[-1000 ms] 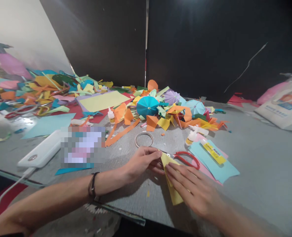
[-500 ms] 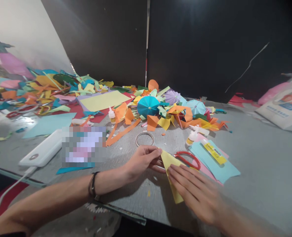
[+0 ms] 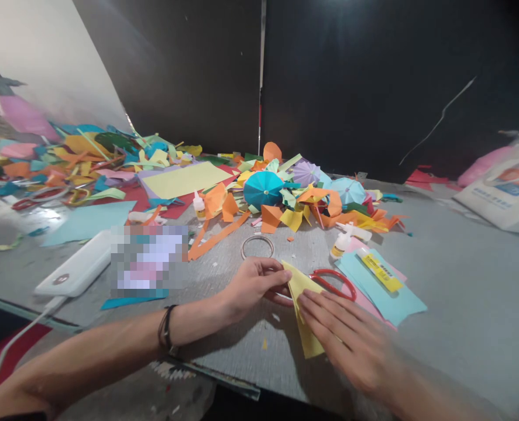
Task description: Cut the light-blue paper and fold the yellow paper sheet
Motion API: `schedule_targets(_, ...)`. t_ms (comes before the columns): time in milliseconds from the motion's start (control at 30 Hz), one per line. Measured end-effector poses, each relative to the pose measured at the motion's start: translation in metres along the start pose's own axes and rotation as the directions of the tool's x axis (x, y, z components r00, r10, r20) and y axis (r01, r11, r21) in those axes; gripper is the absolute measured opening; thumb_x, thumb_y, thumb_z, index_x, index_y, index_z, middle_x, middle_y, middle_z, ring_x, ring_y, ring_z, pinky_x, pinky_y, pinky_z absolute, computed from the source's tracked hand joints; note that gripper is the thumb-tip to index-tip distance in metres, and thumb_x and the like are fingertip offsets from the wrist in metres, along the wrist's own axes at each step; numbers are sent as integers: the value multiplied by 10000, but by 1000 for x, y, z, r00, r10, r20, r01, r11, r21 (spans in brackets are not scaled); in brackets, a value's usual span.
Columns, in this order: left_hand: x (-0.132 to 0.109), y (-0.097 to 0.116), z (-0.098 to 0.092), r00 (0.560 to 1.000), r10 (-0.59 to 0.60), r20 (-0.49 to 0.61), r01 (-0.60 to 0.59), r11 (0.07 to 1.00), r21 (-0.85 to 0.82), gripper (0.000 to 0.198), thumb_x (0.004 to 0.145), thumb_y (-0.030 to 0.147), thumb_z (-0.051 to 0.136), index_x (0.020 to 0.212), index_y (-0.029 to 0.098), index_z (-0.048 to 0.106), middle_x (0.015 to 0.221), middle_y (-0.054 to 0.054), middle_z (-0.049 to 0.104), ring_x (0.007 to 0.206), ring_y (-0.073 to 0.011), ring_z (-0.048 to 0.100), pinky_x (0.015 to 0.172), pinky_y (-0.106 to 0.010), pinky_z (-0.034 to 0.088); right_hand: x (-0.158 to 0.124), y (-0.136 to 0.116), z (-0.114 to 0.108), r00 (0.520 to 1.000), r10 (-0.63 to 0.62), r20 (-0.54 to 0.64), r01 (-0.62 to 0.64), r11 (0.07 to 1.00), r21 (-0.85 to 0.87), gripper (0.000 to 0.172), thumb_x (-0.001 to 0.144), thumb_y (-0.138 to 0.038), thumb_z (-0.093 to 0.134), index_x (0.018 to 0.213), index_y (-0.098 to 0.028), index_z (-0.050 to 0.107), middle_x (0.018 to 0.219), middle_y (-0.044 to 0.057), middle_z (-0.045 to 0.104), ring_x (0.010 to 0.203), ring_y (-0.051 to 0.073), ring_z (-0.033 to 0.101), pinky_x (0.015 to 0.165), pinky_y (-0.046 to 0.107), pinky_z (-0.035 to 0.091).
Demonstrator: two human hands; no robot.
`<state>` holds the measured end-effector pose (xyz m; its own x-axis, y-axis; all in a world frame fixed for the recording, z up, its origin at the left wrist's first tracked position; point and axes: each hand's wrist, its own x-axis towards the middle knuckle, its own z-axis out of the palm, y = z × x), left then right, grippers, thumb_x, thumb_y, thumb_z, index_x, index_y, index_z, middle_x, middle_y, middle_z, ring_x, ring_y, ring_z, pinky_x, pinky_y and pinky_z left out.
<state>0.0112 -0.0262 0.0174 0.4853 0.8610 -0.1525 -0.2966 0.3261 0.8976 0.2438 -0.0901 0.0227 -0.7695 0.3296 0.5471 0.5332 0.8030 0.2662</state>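
Note:
A folded piece of yellow paper (image 3: 301,285), roughly triangular with a pointed tip, is held between my two hands. My left hand (image 3: 257,280) pinches its upper tip between thumb and fingers. On the paper's right side lies my right hand (image 3: 344,339), its fingers extended over the surface and its thumb hidden. Just behind the paper are scissors with red handles (image 3: 350,286), partly covered by the paper and my hands. A thin ring-shaped roll (image 3: 257,237) rests on the table beyond my left hand.
Glue bottles (image 3: 340,242) (image 3: 198,206) stand on the table (image 3: 470,292). Light blue sheets (image 3: 406,304) lie at right under a yellow-labelled packet (image 3: 380,272). Paper scraps and a teal paper umbrella (image 3: 263,190) fill the back. A white power bank (image 3: 77,263) is left.
The yellow paper has shifted slightly to the left and turned a little in my hands. My left thumb has moved slightly down and right along its tip.

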Motion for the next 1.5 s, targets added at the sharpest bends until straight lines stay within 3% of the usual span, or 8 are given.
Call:
schedule_targets(167,0,1,1,1000,-2,-4,2,1000,2,408,735,444,914,804,90,724,756,-51,694,715,-147,681,737,-332,647,-1,-2,2,1000,8,-6,-9,1000,-24,391,1075,-95,404,1253,-101,752,1383,93,722,1326,212,653,1154,357,519)
schedule_targets(733,-3,2,5,1000,24,-13,-24,1000,-10,387,755,434,903,765,104,702,748,-48,696,701,-145,685,714,-317,650,-1,-7,3,999,21,-29,-23,999,-46,408,1027,-46,407,1242,-87,752,1377,111,722,1336,220,648,1152,362,524)
schedule_targets(933,-4,2,5,999,40,9,-39,999,-17,397,806,464,857,893,111,696,793,-75,734,720,-169,724,680,-296,632,3,-7,1,998,31,-49,-33,998,-44,406,1059,-69,388,1187,-99,772,1333,91,749,1263,221,700,1101,349,559)
schedule_targets(1100,-6,3,8,996,92,-7,-92,995,28,398,835,486,823,880,113,693,793,-58,713,705,-169,723,650,-292,631,1,-12,4,996,15,-89,-20,998,-59,413,1046,-67,381,1158,-98,778,1297,95,767,1220,243,726,1041,363,595)
schedule_targets(1500,-7,5,8,995,95,-42,-95,995,12,407,823,503,822,843,121,682,799,-74,733,706,-196,737,611,-297,627,3,-16,3,996,28,-85,-34,997,-69,401,977,-25,443,1211,-90,762,1345,108,738,1313,242,668,1109,364,564)
